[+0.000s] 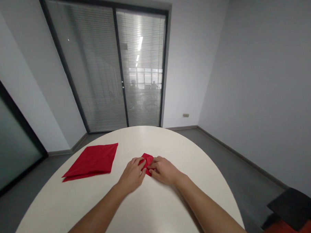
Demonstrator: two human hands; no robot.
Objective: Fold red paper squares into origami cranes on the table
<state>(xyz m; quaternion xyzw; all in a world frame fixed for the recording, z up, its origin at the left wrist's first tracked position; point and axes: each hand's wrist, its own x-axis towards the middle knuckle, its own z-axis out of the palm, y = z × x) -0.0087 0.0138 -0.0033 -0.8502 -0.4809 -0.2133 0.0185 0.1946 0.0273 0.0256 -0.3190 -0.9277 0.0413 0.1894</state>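
A small folded red paper napkin [147,160] lies on the round white table [149,206], near its middle. Both hands press on it from either side. My left hand [132,174] covers its left part, fingers curled down onto the paper. My right hand [164,170] pinches its right edge with bent fingers. Most of the folded piece is hidden under the fingers. A stack of larger flat red napkins [92,161] lies to the left, apart from my hands.
Behind the table stands a glass double door with blinds [117,70]. A dark glass panel [7,136] is at the left. Grey floor surrounds the table, and a black chair seat [293,206] shows at the lower right.
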